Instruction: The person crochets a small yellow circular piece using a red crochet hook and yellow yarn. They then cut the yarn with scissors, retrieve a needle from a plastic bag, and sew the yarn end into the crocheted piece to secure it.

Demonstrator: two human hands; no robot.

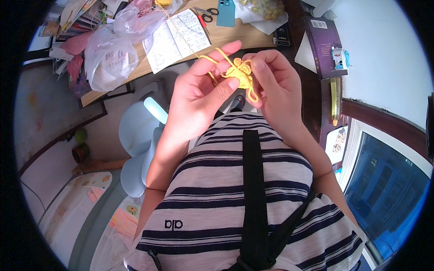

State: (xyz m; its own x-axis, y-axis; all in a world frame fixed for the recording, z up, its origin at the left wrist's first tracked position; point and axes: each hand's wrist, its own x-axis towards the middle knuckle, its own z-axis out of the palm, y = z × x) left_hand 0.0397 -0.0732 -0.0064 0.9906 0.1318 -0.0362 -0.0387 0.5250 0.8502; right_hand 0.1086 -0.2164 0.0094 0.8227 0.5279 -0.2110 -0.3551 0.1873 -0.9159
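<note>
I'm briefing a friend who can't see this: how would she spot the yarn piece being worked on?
Start at the wooden desk at the top. Just below it, the left hand and right hand meet. Pinched between them is the small yellow yarn piece, the only bright yellow knot, trailing a thin strand.

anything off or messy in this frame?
Nothing damaged or spilled. The yellow yarn piece sits between the left hand and right hand, one strand trailing up to the desk. The desk is cluttered: crumpled plastic bag, open notebook, scissors.

Home room — cluttered desk point(253, 38), chair point(135, 131)
</note>
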